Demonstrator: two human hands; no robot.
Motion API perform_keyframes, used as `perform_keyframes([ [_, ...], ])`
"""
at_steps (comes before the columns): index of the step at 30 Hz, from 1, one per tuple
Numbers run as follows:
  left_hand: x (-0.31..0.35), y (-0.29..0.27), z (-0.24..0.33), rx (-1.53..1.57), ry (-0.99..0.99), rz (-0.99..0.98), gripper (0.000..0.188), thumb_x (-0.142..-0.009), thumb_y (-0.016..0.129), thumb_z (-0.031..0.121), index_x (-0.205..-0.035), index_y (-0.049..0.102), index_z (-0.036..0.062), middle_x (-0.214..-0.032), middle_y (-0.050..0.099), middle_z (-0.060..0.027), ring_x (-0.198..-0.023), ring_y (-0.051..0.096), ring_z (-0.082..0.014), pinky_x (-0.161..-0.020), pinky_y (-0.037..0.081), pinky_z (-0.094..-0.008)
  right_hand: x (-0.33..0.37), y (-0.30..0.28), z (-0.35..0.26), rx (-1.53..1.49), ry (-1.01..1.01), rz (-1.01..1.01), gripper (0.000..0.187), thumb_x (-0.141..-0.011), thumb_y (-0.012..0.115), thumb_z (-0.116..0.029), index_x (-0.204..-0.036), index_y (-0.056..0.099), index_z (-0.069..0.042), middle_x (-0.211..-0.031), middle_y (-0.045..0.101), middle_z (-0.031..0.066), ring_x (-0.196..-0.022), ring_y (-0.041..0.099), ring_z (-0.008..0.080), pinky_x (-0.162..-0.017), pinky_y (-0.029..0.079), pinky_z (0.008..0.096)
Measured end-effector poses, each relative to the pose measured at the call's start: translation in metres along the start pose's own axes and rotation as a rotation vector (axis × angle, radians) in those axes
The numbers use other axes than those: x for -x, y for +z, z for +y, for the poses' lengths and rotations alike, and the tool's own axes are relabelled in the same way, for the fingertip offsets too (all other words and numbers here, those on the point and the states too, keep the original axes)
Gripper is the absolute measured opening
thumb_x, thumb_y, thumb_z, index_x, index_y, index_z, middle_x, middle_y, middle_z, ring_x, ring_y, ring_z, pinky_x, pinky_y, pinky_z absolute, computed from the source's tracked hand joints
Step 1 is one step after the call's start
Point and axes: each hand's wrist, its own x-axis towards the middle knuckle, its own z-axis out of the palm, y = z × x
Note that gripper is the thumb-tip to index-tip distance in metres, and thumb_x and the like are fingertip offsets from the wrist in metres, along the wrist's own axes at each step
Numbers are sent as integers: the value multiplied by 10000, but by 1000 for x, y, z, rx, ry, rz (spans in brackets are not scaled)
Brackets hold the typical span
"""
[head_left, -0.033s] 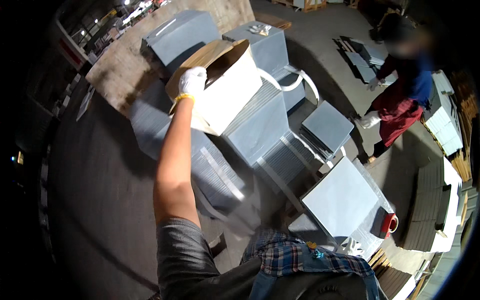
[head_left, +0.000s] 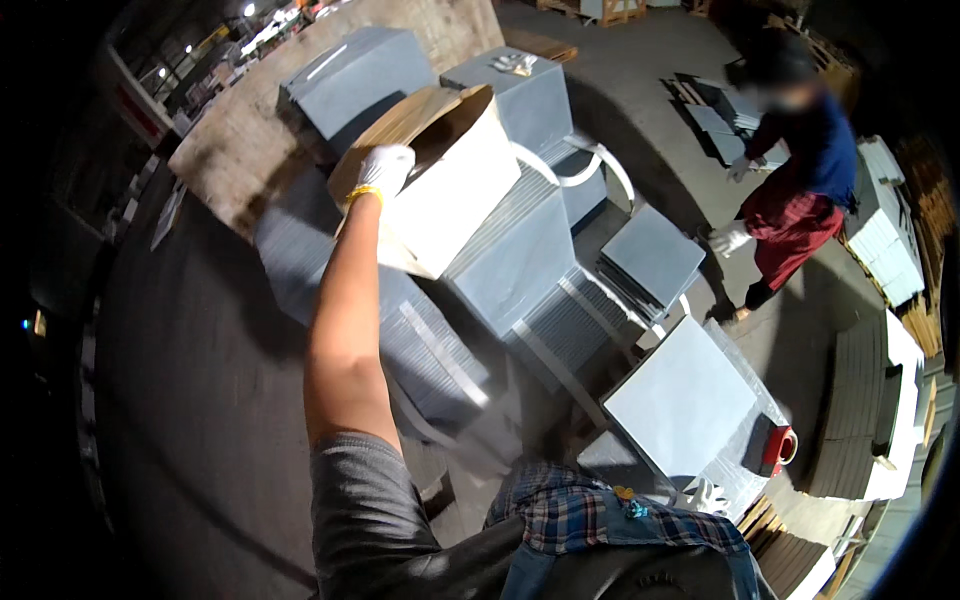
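Note:
My left hand (head_left: 385,170), in a white glove with a yellow cuff, is closed at the upper part of a large open carton (head_left: 455,190), off-white outside and brown inside. Tilted, the carton rests against or just above grey slab stacks (head_left: 525,260); contact underneath is hidden. Its inside is in shadow, so its contents cannot be made out. No part of my right arm can be traced. A white glove shape (head_left: 708,495) shows beside the pale square slab (head_left: 685,400) near my body, apparently a loose glove.
White straps (head_left: 610,170) loop up from the stacks. A roll of red tape (head_left: 780,450) sits right of the pale slab. Gloves (head_left: 515,63) lie on a far stack. At right, a co-worker (head_left: 800,170) stands near pale stacked slabs (head_left: 885,225). A wooden board (head_left: 235,160) leans behind.
The co-worker's head and gloved hand have shifted slightly. The view has moved a little; my left hand stays at the same place on the carton.

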Motion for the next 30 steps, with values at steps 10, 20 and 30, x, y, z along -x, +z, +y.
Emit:
perform_keyframes([
  [10, -39, 92, -73, -314, -298, -503, 339, -981, 527, 341, -1079, 721, 80, -1071, 714, -136, -1008, 659, -348, -878, 503, -422, -12, 21, 5, -97, 218, 25, 802, -860, 611, -445, -1552, 300, -184, -1622, 228, 134, -1491, 149, 442, -1110, 157, 722],
  [20, -40, 78, -71, -211, -268, -466, 300, -985, 560, 317, -1069, 714, 74, -944, 716, -101, -884, 670, -304, -793, 521, -399, -18, 30, 6, -135, 310, 40, 836, -861, 601, -482, -1572, 275, -187, -1644, 185, 160, -1515, 120, 424, -1127, 131, 713],
  [30, -33, 53, -44, 373, -50, -172, 262, -990, 592, 294, -1058, 707, 68, -816, 718, -66, -761, 681, -260, -707, 539, -375, -28, 51, 11, -204, 364, 100, 870, -861, 592, -518, -1592, 250, -191, -1666, 142, 187, -1538, 92, 406, -1145, 105, 703],
])
